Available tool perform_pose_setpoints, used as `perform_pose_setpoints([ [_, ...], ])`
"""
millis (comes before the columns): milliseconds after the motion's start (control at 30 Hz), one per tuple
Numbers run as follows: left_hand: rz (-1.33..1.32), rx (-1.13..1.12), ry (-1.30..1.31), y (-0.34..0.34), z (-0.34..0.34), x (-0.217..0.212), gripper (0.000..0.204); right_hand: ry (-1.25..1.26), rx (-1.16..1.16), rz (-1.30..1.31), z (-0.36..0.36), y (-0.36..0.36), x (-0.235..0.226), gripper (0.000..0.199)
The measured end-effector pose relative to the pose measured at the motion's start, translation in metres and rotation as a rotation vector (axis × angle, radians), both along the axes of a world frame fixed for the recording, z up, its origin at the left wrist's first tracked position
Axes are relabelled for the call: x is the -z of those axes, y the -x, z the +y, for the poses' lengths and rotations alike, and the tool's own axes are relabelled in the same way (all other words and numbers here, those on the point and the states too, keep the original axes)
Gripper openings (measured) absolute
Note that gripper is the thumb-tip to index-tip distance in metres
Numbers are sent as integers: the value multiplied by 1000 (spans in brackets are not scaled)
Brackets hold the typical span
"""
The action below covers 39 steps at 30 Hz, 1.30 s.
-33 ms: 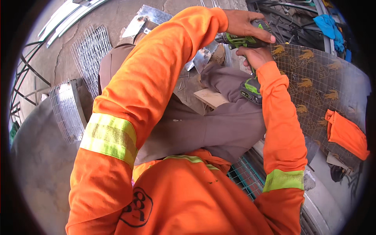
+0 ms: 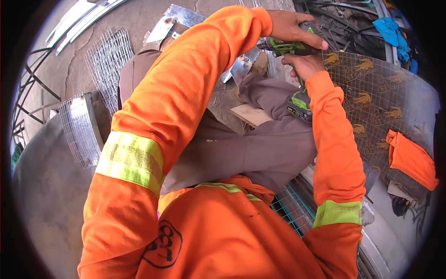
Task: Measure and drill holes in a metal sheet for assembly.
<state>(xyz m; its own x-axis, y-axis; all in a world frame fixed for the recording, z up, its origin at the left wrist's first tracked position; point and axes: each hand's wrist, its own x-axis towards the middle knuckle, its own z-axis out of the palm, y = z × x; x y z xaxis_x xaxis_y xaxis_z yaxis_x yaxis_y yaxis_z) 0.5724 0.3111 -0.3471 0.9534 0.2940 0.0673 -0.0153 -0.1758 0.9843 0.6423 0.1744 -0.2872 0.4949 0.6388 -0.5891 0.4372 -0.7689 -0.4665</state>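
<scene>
A green and black cordless drill [image 2: 293, 48] is held out beyond my knees, its chuck pointing left. My right hand [image 2: 306, 66] is closed around its handle, with the battery [image 2: 299, 105] showing below the wrist. Over the rear end of the drill body lies my left hand [image 2: 293, 30], thumb along the near side and fingers curled over the top. Past the chuck, bent shiny metal pieces [image 2: 240, 69] sit partly hidden by my left sleeve. What the drill's tip meets, if anything, is hidden behind that sleeve.
A small wooden board [image 2: 251, 114] lies between my legs. Wire mesh strips [image 2: 109, 65] stand at the left, with a curved mesh piece [image 2: 80, 130] nearer. At the right are a dark printed panel [image 2: 371, 88], an orange cloth [image 2: 411, 160] and a blue cloth [image 2: 391, 36].
</scene>
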Motion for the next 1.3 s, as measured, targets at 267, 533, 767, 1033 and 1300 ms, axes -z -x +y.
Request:
perform_pose_setpoints([
  [267, 25, -116, 6, -3, 13, 7, 115, 87, -20, -5, 21, -8, 1, 27],
  [533, 55, -201, 53, 30, 27, -2, 109, 148, -61, -34, 46, 9, -8, 24],
  [767, 74, -142, 15, 26, 33, -10, 112, 140, -66, -8, 47, -3, -12, 23],
  [1033, 99, -46, -11, 15, 43, -10, 116, 135, -111, 33, 45, -12, -11, 25],
  [1300, 73, 16, 192, 8, 7, -3, 135, 36, 2, 33, 11, 1, -9, 27],
])
